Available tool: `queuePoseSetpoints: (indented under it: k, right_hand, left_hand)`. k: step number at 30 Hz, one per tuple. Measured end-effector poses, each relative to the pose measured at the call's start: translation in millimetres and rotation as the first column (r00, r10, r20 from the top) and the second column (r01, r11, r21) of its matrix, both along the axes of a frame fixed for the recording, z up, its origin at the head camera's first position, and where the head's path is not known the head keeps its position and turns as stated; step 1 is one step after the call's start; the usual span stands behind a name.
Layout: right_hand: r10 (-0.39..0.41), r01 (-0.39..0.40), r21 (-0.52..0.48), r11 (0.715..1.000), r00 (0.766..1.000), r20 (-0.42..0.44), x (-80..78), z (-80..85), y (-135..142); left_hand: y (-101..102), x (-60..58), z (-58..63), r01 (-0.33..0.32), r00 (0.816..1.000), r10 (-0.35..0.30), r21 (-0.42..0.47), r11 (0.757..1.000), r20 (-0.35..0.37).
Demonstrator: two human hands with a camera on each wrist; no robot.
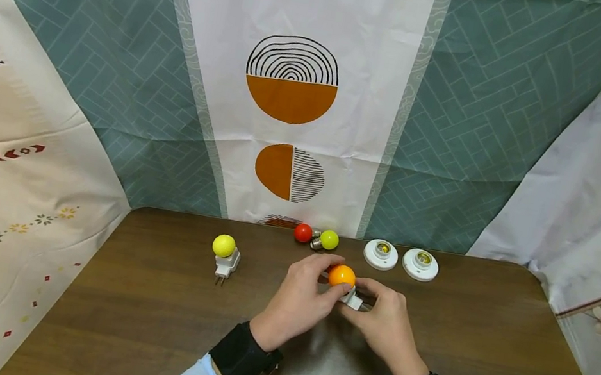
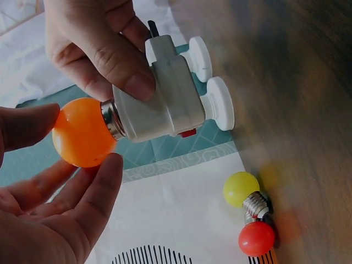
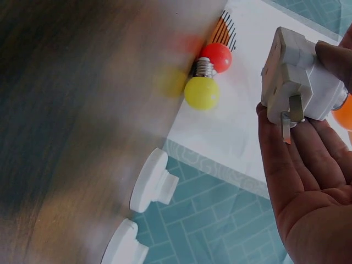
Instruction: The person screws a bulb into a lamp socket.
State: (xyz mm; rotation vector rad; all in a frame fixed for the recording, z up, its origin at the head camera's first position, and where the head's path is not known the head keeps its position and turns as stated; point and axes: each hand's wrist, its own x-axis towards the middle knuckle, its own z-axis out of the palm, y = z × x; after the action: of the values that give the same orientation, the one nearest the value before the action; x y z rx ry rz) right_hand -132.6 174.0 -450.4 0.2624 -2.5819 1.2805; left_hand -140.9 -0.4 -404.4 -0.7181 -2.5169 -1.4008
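Between the thumb and fingers of my left hand (image 1: 303, 297) is an orange light bulb (image 2: 81, 133). My right hand (image 1: 386, 325) grips a white plug-in lamp holder (image 2: 164, 102), thumb on one side and fingers on the other. The bulb's metal screw base sits at the holder's mouth, with some thread showing in the left wrist view. A red switch (image 2: 188, 133) shows on the holder's side. Its flat metal prongs (image 3: 296, 109) point away from the bulb. Both hands are close together over the middle of the table.
At the left, a yellow bulb (image 1: 224, 245) sits in another white plug-in holder (image 1: 227, 263). A red bulb (image 1: 303, 233) and a yellow-green bulb (image 1: 329, 240) lie near the back edge. Two round white lamp sockets (image 1: 380, 255) (image 1: 420, 265) stand right of them. Patterned cloth (image 1: 459, 140) hangs behind the wooden table (image 1: 152, 321).
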Motion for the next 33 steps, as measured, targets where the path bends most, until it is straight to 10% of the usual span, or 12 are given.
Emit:
queuePoseSetpoints:
  k: [33]
  right_hand:
    - [0.018, -0.018, 0.023, 1.0, 1.0, 0.003, 1.6, 2.4, -2.4]
  left_hand:
    - [-4.2, -4.2, -1.4, 0.025, 0.999, -0.026, 0.026, 0.999, 0.025]
